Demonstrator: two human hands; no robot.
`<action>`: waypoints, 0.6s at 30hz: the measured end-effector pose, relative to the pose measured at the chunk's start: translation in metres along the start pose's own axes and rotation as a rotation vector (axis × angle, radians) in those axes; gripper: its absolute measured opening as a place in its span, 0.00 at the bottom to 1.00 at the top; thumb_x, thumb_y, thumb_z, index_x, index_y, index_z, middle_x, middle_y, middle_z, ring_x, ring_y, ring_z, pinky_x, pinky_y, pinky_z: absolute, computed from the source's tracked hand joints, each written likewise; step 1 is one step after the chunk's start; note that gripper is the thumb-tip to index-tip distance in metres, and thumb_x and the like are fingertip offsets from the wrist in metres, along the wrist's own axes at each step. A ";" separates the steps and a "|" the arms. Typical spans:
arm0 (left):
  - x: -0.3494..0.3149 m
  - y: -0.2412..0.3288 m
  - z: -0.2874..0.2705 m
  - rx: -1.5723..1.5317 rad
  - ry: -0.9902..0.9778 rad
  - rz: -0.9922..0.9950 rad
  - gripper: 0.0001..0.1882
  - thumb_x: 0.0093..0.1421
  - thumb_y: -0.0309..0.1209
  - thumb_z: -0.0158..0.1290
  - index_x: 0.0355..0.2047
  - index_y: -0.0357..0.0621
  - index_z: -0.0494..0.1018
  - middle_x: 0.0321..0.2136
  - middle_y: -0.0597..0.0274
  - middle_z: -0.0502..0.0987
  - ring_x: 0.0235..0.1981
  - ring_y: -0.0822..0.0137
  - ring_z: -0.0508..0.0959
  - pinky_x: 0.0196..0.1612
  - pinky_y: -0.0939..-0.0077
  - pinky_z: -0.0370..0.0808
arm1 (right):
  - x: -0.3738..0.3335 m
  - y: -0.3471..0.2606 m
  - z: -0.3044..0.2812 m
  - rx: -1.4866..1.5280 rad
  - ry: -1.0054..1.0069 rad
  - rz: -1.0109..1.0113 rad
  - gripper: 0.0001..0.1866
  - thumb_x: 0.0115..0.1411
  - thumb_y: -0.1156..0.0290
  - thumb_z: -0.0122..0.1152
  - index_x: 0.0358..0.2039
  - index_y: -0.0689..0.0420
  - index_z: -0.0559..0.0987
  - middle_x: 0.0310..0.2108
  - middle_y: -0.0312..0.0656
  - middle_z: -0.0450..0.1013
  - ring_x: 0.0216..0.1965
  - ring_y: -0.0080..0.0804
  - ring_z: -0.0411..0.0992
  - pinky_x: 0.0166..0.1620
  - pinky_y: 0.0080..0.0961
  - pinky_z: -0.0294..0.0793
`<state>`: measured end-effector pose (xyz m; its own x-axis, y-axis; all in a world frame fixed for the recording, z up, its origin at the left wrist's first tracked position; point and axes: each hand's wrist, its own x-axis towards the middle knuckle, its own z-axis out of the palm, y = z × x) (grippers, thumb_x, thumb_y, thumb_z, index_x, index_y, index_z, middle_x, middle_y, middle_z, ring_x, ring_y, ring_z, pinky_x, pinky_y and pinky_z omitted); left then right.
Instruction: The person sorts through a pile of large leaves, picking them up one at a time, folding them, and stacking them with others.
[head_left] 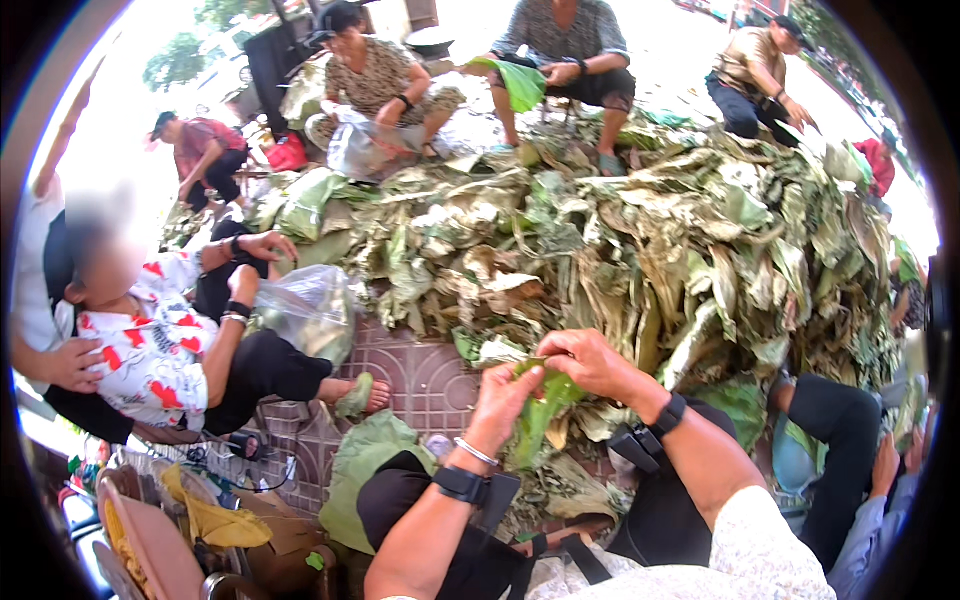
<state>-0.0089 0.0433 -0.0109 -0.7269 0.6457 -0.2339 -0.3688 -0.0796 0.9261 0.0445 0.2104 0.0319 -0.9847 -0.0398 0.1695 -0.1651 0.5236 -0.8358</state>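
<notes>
My left hand [503, 402] and my right hand [588, 362] meet above my lap, fingers pinched together on the upper end of a green leaf [546, 408]. The leaf hangs down between my knees, its lower end among scraps on the ground. Just beyond my hands rises a wide, high heap of wilted leaves [640, 250], pale green to brown, crumpled and overlapping. A broad green leaf [370, 468] lies beside my left knee. Exactly how the fingertips grip the leaf is too small to tell.
At the left sits a person in a red-and-white shirt [165, 330], holding a clear plastic bag [310, 312]. Several people sit around the heap's far side. A tan chair [150, 540] with yellow cloth [225, 522] stands lower left. Another person's dark-trousered leg [838, 450] is close on my right.
</notes>
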 end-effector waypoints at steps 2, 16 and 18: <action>-0.001 -0.005 -0.004 0.071 -0.007 -0.012 0.08 0.58 0.31 0.54 0.26 0.39 0.75 0.18 0.71 0.73 0.18 0.81 0.69 0.21 0.86 0.66 | -0.001 -0.001 0.008 -0.035 0.033 -0.014 0.07 0.52 0.75 0.56 0.32 0.63 0.74 0.27 0.47 0.72 0.29 0.42 0.72 0.33 0.30 0.69; 0.000 -0.008 -0.007 0.294 -0.019 0.063 0.11 0.60 0.34 0.52 0.27 0.39 0.75 0.17 0.73 0.72 0.19 0.84 0.66 0.21 0.86 0.63 | 0.003 -0.007 0.012 0.128 0.048 0.139 0.06 0.53 0.73 0.58 0.28 0.64 0.77 0.21 0.39 0.72 0.24 0.22 0.68 0.29 0.21 0.67; -0.001 -0.010 -0.008 0.317 -0.044 0.061 0.11 0.59 0.34 0.52 0.26 0.39 0.75 0.17 0.73 0.72 0.19 0.84 0.66 0.21 0.86 0.63 | 0.002 -0.012 0.009 0.199 -0.004 0.187 0.06 0.53 0.73 0.59 0.29 0.63 0.77 0.21 0.38 0.72 0.24 0.22 0.68 0.30 0.20 0.67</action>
<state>-0.0091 0.0377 -0.0221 -0.7139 0.6797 -0.1686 -0.1217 0.1167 0.9857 0.0438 0.1966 0.0375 -0.9993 0.0386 0.0010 0.0124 0.3443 -0.9388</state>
